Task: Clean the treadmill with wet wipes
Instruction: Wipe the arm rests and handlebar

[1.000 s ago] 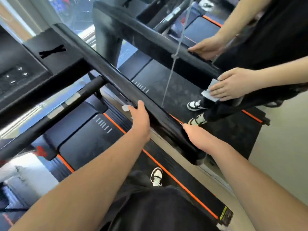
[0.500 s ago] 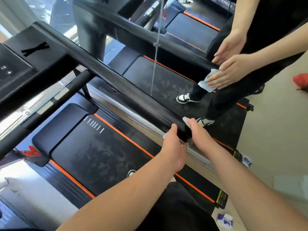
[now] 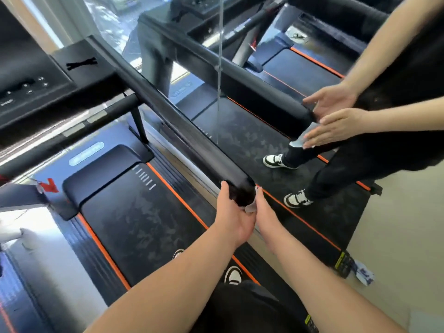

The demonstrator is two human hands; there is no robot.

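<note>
The treadmill's black handrail (image 3: 180, 126) runs from the console (image 3: 28, 87) down to its rounded end in front of me. My left hand (image 3: 230, 212) cups that end from the left and below, thumb up along the rail's side. My right hand (image 3: 265, 213) lies against the end from the right, fingers pressing a white wet wipe (image 3: 251, 208) onto it. Only a crumpled edge of the wipe shows between the two hands. The treadmill belt (image 3: 144, 224), black with orange side lines, lies below.
A mirror wall (image 3: 240, 131) stands right behind the handrail and reflects the treadmill, my legs and both hands with fingers straight. A blue-and-white packet (image 3: 364, 275) lies on the floor by the treadmill's rear corner. My shoe (image 3: 233, 275) stands on the belt.
My left hand has slid down the handrail from its middle to the end, meeting my right hand there. The camera has swung, so the rail end sits lower in view.
</note>
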